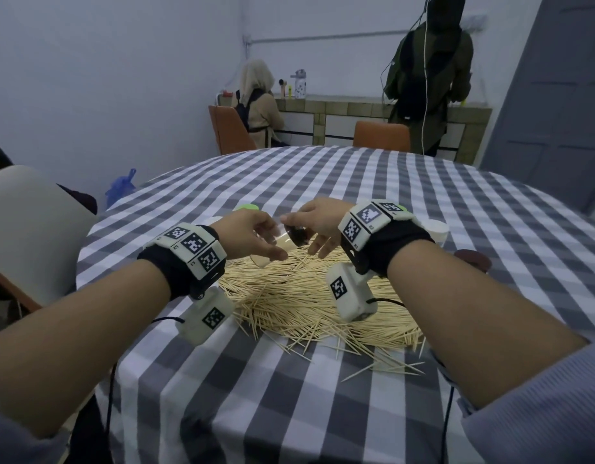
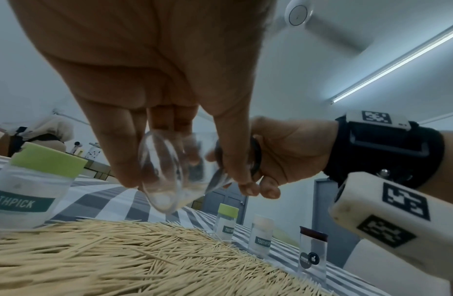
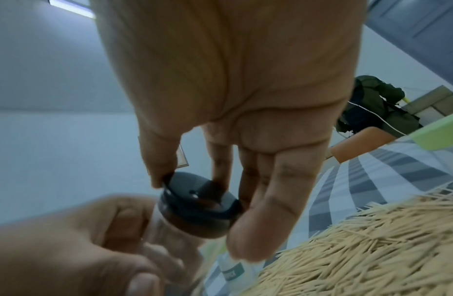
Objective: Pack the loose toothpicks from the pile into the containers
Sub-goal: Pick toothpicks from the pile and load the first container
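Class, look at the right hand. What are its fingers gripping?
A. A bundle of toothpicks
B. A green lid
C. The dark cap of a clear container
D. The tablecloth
C: in the right wrist view the right hand pinches the dark cap on the clear container that the left hand holds above the toothpicks.

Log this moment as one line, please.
left hand: holds clear container | right hand: grips its dark lid | toothpick pile: below, on table

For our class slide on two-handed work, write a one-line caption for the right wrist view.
Right hand grips the dark cap of a clear container held by the left hand, above the toothpick pile.
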